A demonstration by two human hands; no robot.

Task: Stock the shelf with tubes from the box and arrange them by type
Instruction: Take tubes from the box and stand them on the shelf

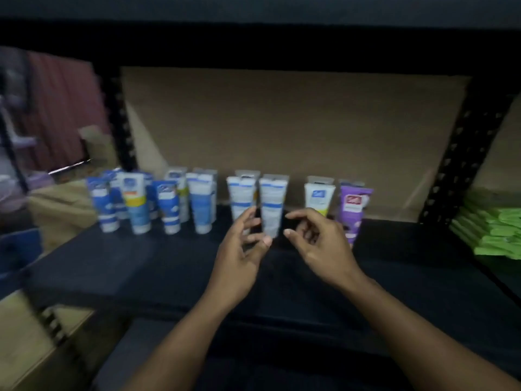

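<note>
- Standing a white-and-blue tube between our grips: left grip at its base, hold unclear to us; right grip loose, empty.
- Grouped tubes flank both grips; box unseen.

bare shelf front, tubes crowding the back

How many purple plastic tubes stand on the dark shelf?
1: the purple plastic tube at the row's right end, by the right hand. The grey-topped tube behind it hides its colour.
</note>
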